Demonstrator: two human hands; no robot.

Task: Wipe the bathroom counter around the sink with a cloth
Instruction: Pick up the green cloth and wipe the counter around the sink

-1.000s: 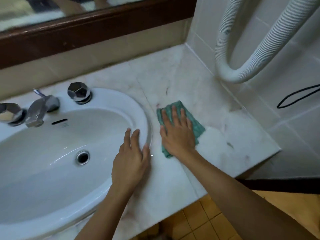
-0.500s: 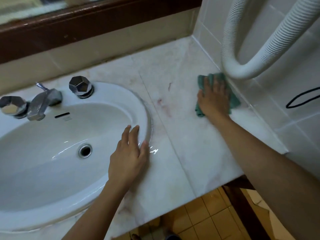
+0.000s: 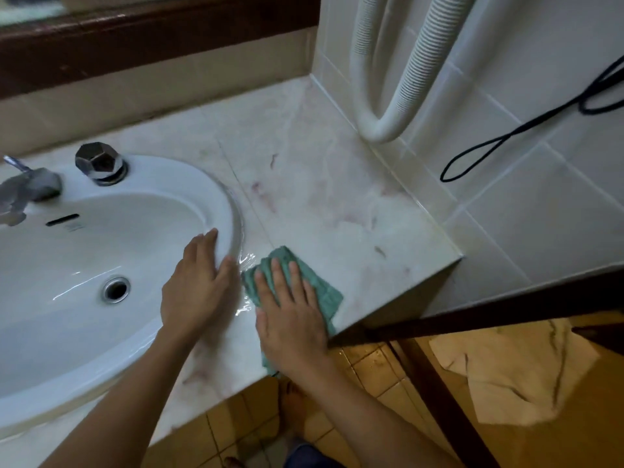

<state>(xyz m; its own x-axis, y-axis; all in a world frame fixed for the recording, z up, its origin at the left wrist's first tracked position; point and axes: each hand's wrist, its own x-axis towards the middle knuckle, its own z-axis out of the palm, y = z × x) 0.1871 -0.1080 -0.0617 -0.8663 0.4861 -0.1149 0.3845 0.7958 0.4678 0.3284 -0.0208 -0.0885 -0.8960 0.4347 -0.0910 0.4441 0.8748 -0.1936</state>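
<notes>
- At the counter's (image 3: 337,204) front edge, right of the sink (image 3: 209,197): right hand (image 3: 290,315) lies palm-down on a green cloth (image 3: 324,292), fingers (image 3: 280,275) spread apart and flat, pressing rather than gripping. Nothing is pinched; the cloth is pinned under the palm.
- Flat palm likely chosen to spread pressure over the whole cloth, so it drags evenly across the marble.
- Left hand (image 3: 196,288) rests open on the sink rim, fingers loosely together, holding nothing. Reads as a brace to steady the body while the other arm works.
- Cloth: teal-green, ribbed or waffle weave, folded or bunched into a rough pad. Far corner pokes out beyond the fingertips; near end hangs slightly over the counter lip. It sits just beside the sink rim, touching the wet patch.
- Water film (image 3: 248,261) glints between the two hands, along the rim joint. Judged: this strip is being worked now.
- Marble surface pale with pinkish veins and a few small dark specks (image 3: 380,251) toward the right edge; cannot tell dirt from stone pattern.
- Chrome tap handle (image 3: 99,163) and spout (image 3: 30,190) at the back of the sink; ground behind them looks unwiped, by judgement only.
- White ribbed hose (image 3: 398,96) and black cord (image 3: 506,136) hang on the tiled wall, well apart from the cloth.
</notes>
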